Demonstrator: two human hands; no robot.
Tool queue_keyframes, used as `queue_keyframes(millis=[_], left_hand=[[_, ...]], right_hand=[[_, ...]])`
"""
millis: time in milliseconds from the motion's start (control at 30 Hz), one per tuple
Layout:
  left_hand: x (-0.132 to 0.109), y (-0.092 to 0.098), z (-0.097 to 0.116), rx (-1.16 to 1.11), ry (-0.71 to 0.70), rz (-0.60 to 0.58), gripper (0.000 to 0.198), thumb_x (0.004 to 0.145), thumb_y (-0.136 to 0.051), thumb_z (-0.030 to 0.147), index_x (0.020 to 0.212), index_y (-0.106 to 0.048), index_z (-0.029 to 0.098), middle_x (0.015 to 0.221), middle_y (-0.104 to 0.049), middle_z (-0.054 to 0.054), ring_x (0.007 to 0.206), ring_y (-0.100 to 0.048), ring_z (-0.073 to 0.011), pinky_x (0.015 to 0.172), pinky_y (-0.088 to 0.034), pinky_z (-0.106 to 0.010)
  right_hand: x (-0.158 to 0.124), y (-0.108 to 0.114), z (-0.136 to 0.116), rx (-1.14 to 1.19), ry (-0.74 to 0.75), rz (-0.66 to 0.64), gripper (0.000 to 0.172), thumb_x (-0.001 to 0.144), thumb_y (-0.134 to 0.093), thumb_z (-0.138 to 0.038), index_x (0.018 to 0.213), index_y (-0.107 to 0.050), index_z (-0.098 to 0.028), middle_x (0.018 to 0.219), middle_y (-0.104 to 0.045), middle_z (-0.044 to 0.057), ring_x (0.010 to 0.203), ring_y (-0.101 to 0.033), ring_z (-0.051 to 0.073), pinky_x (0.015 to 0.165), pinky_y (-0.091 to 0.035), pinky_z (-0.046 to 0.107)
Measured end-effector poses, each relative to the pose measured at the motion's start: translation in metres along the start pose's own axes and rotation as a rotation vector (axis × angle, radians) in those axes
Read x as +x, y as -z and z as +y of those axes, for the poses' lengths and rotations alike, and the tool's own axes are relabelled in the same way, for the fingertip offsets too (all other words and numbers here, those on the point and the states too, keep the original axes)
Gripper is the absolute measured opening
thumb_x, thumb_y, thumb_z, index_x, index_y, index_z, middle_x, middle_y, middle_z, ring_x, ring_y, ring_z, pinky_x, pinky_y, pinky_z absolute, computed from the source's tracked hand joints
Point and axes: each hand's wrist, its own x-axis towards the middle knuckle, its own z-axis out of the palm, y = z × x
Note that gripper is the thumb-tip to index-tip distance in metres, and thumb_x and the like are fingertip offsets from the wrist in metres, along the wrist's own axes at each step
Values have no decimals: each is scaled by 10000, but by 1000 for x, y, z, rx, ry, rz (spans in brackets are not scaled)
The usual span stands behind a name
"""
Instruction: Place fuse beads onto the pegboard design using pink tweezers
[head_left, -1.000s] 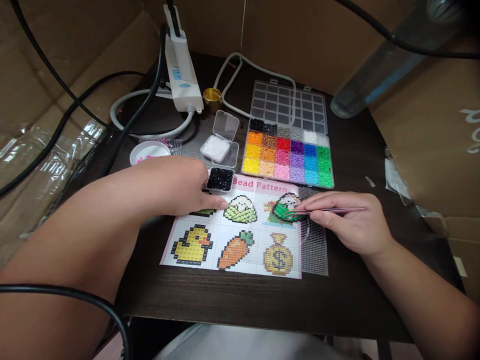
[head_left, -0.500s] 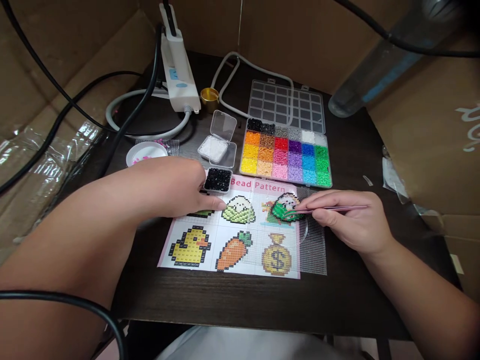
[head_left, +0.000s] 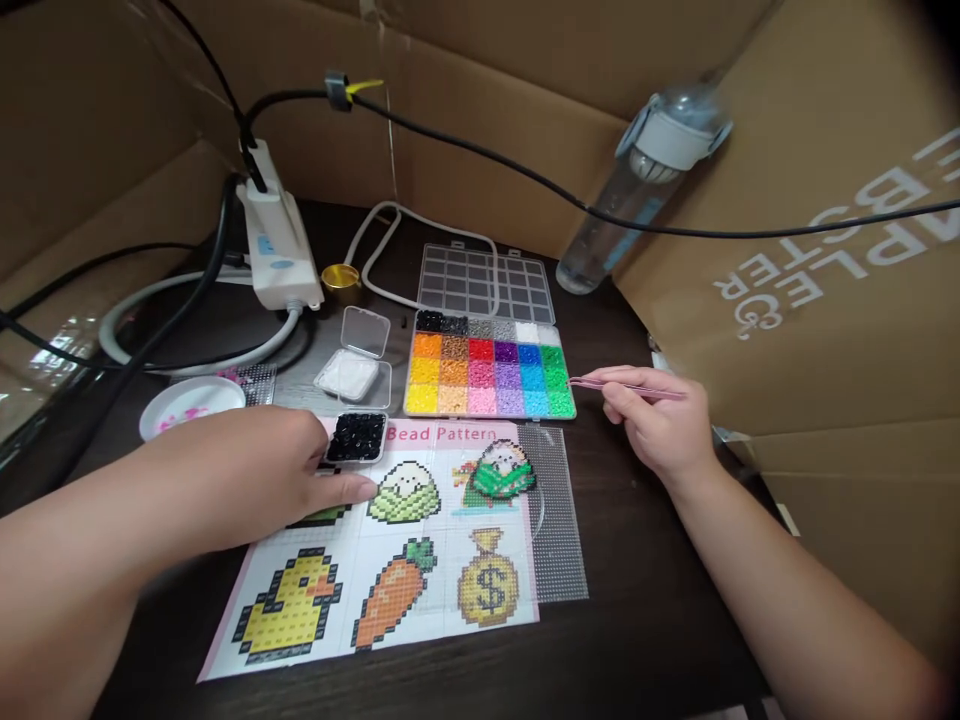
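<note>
Pink tweezers (head_left: 634, 389) are pinched in my right hand (head_left: 667, 420), their tips at the green beads along the right side of the compartment box (head_left: 489, 416). My left hand (head_left: 281, 465) lies over the upper left of the bead pattern sheet (head_left: 337, 532), thumb stretched flat by a green-wrapped rice ball picture. Next to its fingers, which are partly hidden, stands a small clear box of black beads (head_left: 358, 437). A rice ball of beads (head_left: 504, 470), with green lower part and black outline, sits on the clear pegboard (head_left: 564, 540) over the sheet's upper right.
A small lidded box of white beads (head_left: 349, 374) stands open behind the black one. Left lie a white dish (head_left: 154, 415) with pink beads and a power strip (head_left: 281, 250). A gold cup (head_left: 341, 280) and a bottle (head_left: 607, 240) stand behind. A black cable (head_left: 487, 150) crosses overhead.
My right hand has carried the tweezers from the bead rice ball up to the green compartments. My left hand stays by the black bead box. The whole view has shifted.
</note>
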Motion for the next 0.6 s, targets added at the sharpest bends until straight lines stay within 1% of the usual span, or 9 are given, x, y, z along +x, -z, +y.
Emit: queue_keyframes(millis=[67, 133, 300, 400, 533, 600], left_hand=[[-1, 2, 1, 10, 2, -10, 602, 960, -786, 793, 616, -625, 326, 847, -869, -101, 821, -816, -342, 759, -517, -465], [-3, 3, 2, 7, 3, -14, 621, 975, -801, 765, 584, -603, 327, 844, -869, -99, 812, -812, -337, 758, -511, -466], [-5, 3, 2, -9, 0, 7, 627, 927, -839, 789, 564, -610, 331, 811, -860, -98, 773, -794, -339, 736, -497, -465], [-6, 4, 2, 9, 12, 1, 637, 952, -817, 774, 562, -587, 326, 813, -858, -95, 790, -803, -332, 746, -515, -461], [-3, 3, 1, -26, -2, 11, 636, 898, -868, 784, 548, -591, 330, 796, -849, -102, 774, -800, -344, 744, -512, -470], [-1, 1, 0, -25, 0, 9, 625, 905, -858, 788, 558, -605, 334, 794, -850, -99, 784, -805, -347, 743, -512, -473]], right_hand=[[1, 0, 1, -27, 6, -25, 67, 876, -1021, -345, 922, -1044, -301, 919, -980, 97, 534, -609, 149, 511, -529, 310], [1, -1, 3, -56, 8, -22, 77, 877, -1005, -346, 925, -1044, -300, 930, -982, 95, 532, -603, 150, 517, -541, 317], [2, -8, 10, -37, -31, 43, 115, 847, -995, -359, 927, -1043, -291, 859, -950, 85, 531, -595, 157, 511, -527, 323], [3, -11, 14, -14, -43, 14, 128, 852, -1001, -371, 938, -1045, -287, 833, -937, 84, 534, -592, 154, 514, -506, 313], [3, -10, 16, -14, -52, -1, 123, 875, -993, -369, 949, -1054, -291, 840, -940, 89, 541, -593, 150, 527, -495, 308], [3, -9, 17, -6, -56, 4, 126, 877, -993, -375, 946, -1055, -290, 836, -938, 92, 542, -590, 152, 527, -490, 309]])
